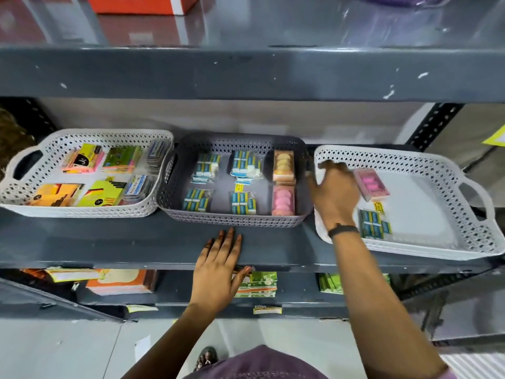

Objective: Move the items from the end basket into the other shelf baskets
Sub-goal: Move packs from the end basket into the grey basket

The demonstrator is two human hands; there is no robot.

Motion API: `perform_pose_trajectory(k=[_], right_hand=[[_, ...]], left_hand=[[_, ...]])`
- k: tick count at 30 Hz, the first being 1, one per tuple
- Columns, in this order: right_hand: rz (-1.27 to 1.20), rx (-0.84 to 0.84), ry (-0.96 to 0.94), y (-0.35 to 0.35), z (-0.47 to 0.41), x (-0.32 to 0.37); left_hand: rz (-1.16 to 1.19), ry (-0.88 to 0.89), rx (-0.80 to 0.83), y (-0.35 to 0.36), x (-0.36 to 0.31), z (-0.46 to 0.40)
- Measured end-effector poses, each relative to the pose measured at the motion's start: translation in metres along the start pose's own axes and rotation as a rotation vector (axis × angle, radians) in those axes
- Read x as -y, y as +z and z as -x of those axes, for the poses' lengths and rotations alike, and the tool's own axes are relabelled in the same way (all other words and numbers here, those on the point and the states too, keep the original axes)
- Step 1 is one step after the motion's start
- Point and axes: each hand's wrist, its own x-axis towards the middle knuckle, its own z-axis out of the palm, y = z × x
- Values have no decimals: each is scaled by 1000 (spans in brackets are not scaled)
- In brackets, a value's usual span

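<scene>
The right hand is spread, fingers apart, over the near-left rim of the right white basket, nothing clamped. A pink packet and blue eraser packs are left inside, partly hidden by the wrist. The left hand is laid flat, grip open, on the shelf edge before the grey basket.

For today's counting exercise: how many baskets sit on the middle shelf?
3: a white basket at left, a grey basket in the middle, a white basket at right. None seem hidden.
</scene>
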Motion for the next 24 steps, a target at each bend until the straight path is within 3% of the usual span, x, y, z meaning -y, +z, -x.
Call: perform_pose_trajectory(k=[2,6,13,16,19,21,24], right_hand=[[131,77,177,-15,-4,-42],[248,452,434,-19,0,-92],[159,463,479,-23,-8,-101],[93,346,419,-36,-15,-71],[-81,295,189,-40,-16,-13],[-173,382,52,-30,-13,30],[-97,559,-108,6,-6,82]], left_hand=[[2,-3,-12,2,1,0],[16,-13,-4,3,0,-1],[29,-16,-1,0,-2,-1],[30,-24,0,-2,-2,-1],[33,-21,-2,-4,-2,-1],[31,-20,2,-5,-2,0],[32,-11,2,-6,-2,0]])
